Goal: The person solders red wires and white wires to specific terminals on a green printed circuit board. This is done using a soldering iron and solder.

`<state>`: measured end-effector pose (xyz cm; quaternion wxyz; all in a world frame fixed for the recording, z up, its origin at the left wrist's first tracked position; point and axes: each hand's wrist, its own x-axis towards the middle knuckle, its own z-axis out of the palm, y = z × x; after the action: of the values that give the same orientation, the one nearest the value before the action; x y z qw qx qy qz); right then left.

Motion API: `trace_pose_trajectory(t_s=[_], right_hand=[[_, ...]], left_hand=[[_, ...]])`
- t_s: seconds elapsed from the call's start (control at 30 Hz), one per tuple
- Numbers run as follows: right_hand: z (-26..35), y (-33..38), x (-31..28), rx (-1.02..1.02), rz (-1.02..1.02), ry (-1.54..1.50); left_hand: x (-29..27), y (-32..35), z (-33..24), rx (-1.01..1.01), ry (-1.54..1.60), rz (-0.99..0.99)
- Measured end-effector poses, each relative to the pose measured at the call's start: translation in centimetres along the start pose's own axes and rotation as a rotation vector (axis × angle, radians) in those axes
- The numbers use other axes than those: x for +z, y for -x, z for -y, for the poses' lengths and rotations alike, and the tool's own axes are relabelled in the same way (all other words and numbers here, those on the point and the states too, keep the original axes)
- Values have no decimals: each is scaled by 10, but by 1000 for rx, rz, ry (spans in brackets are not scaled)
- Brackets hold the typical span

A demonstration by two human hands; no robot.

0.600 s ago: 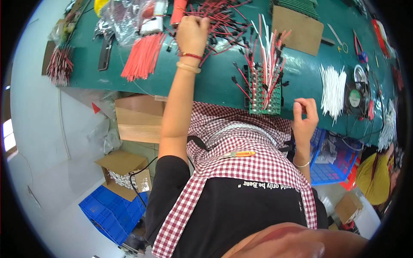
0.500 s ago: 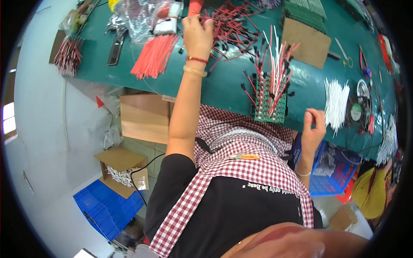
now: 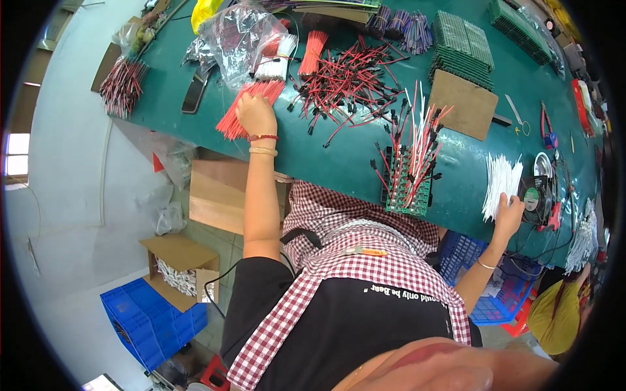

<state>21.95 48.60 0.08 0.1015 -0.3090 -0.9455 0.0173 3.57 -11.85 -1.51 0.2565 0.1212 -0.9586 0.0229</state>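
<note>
My left hand rests on a spread bundle of red wires, its fingers curled down into them. The fingertips are partly hidden. At the lower end of a bundle of white wires, my right hand has its fingers bent together on the wire ends. Between the hands, at the table's near edge, stands a block of green circuit boards. Red and white wires with black connectors rise from it. Behind it lies a loose heap of red-and-black wires with black connectors.
A phone, a clear plastic bag and white wires lie at the left of the green table. Stacked green boards and brown cardboard are at the back right. Pliers and a small fan sit far right.
My left hand has moved from the far wire heap back and left onto the red bundle. My right hand has moved right, from beside the boards to the white wires. The view has shifted.
</note>
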Motion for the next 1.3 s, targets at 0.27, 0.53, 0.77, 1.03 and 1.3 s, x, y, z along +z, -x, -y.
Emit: trace_pose_trajectory(t_s=[0.27, 0.53, 0.77, 1.03, 1.3], right_hand=[[35, -1, -16, -29, 22, -26], [39, 0, -12, -14, -7, -44], [28, -15, -37, 8, 99, -129], [12, -27, -42, -83, 141, -146], [13, -32, -86, -55, 88, -311]], left_hand=[[-16, -25, 4, -99, 14, 136], [-29, -41, -6, -87, 192, -44], [-91, 25, -61, -336, 1519, 163], [-86, 80, -91, -361, 1514, 114], [-70, 95, -92, -299, 1498, 128]])
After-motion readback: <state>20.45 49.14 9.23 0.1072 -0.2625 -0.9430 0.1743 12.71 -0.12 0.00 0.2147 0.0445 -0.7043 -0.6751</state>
